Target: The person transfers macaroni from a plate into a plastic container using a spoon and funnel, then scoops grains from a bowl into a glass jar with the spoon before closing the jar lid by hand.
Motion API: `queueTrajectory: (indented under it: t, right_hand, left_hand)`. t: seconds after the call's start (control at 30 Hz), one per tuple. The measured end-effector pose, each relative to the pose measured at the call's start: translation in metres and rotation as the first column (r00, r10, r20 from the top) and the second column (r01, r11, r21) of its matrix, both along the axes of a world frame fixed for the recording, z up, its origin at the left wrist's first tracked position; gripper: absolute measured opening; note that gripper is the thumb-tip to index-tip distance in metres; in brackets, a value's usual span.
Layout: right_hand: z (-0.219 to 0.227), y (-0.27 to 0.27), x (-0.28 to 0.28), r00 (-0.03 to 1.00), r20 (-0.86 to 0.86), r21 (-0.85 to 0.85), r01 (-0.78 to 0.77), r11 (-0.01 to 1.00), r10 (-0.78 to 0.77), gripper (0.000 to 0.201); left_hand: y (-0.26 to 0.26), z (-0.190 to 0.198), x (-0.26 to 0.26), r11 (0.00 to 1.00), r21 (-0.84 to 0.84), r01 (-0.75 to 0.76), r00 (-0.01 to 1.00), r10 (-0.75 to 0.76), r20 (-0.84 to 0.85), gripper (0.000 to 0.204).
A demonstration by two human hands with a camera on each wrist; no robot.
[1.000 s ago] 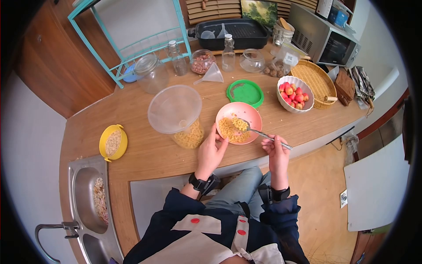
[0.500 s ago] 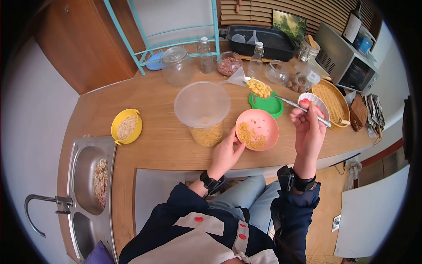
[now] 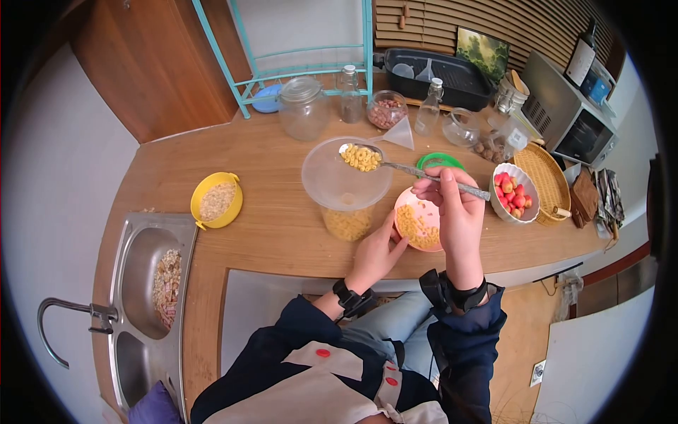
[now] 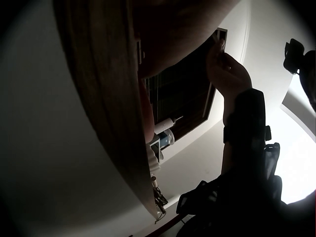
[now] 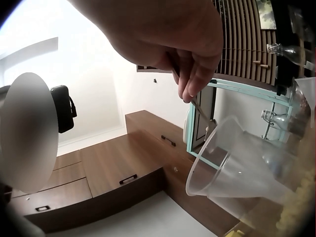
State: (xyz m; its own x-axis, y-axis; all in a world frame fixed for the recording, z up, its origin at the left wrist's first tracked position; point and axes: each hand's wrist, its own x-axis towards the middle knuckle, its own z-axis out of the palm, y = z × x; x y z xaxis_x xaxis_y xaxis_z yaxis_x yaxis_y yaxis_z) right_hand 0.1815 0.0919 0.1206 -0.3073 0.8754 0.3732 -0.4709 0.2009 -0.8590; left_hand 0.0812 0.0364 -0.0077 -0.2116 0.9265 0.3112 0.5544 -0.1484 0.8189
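Note:
My right hand [image 3: 458, 212] pinches the handle of a metal spoon [image 3: 411, 170] heaped with small yellow pasta rings [image 3: 361, 159]. The spoon's bowl is over the wide mouth of a translucent funnel [image 3: 326, 177], which sits on a clear container [image 3: 349, 225] with more pasta inside. In the right wrist view the spoon [image 5: 200, 111] reaches the funnel's rim [image 5: 193, 173]. My left hand [image 3: 376, 256] grips the near left rim of a pink bowl [image 3: 428, 210] holding some pasta; my right hand partly covers that bowl. The left wrist view is dark.
A green lid [image 3: 439, 161] lies behind the pink bowl, and a white bowl of red fruit [image 3: 526, 218] stands to the right. Bottles, jars and a small funnel [image 3: 401, 134] line the back. At left are a yellow bowl of flakes [image 3: 236, 205] and a sink [image 3: 134, 247].
My right hand has lifted the loaded spoon from the pink bowl and carried it left over the funnel. The left hand stays at the bowl's rim. The head view has shifted.

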Motion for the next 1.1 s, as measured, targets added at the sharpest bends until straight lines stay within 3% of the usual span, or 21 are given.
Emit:
queueTrajectory:
  t: [0.5,1.1]
  right_hand:
    - [0.0,-0.014,0.002,0.998,0.042,0.107,0.043,0.993,-0.048,0.022]
    - [0.002,-0.016,0.006,0.998,0.024,0.117,0.057,0.991,-0.06,0.021]
  left_hand:
    - [-0.001,0.005,0.001,0.999,-0.041,0.023,0.999,-0.021,0.033,0.061]
    - [-0.001,0.009,0.001,0.997,-0.074,0.022,0.999,-0.019,0.047,0.059]
